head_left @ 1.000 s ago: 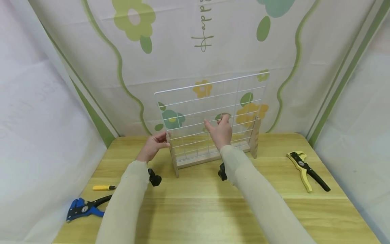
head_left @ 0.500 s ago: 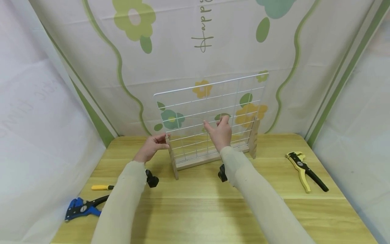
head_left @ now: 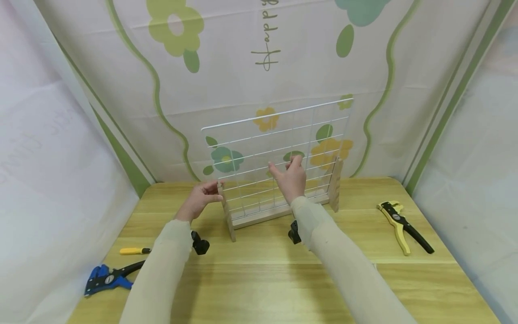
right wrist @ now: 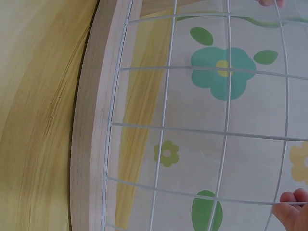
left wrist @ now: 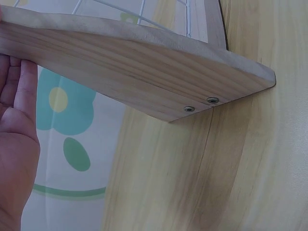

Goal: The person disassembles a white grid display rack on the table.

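Note:
In the head view, a white wire grid panel stands upright, leaning slightly, in a light wooden frame. The frame has a base bar and two side boards. My left hand grips the upper end of the left side board between thumb and fingers. Two metal screw heads show low on that board in the left wrist view. Near the middle of the grid, my right hand pinches a wire; its fingertips meet the wire in the right wrist view. The right side board is untouched.
Yellow-and-black wire strippers lie on the right of the wooden table. A blue-and-black pair and a yellow-handled tool lie left, partly behind the left sleeve. A flowered cloth hangs close behind the grid.
The head view has shifted slightly. The frame's left end has come a little toward me with my left hand on it. Both hands keep their holds.

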Demonstrator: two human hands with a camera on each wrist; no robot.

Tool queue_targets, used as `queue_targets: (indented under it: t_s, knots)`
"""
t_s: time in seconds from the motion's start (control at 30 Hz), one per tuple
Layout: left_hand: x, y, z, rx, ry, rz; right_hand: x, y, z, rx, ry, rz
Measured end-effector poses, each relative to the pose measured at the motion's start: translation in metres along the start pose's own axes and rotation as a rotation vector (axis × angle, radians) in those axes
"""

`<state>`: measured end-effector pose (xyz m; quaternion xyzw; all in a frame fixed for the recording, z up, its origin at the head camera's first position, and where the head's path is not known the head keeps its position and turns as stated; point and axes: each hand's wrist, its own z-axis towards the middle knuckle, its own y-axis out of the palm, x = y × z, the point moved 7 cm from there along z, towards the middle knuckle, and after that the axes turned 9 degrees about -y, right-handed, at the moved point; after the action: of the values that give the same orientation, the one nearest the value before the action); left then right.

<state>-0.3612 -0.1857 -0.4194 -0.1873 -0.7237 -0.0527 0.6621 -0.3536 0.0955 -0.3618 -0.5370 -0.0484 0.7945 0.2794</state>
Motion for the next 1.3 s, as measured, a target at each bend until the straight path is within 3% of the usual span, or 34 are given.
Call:
queue_targets:
  t_s: [0.33, 0.6, 0.83, 1.1, 1.3]
  knots:
    - [-0.006, -0.001, -0.007, -0.005, 0.008, -0.028, -0.002, 0.001, -0.007, -0.015, 0.009, 0.009]
    - [-0.002, 0.000, -0.011, -0.056, 0.075, -0.079, -0.008, 0.000, -0.010, -0.002, -0.033, -0.018]
    - [0.000, 0.001, -0.017, -0.047, 0.032, -0.095, -0.012, -0.003, -0.013, 0.016, -0.065, -0.040]
    - [0.000, 0.001, -0.023, -0.049, 0.069, -0.085, -0.014, -0.005, -0.018, 0.018, -0.092, -0.035]
    - [-0.001, 0.001, -0.026, -0.044, 0.052, -0.088, -0.015, -0.007, -0.022, 0.023, -0.095, -0.029]
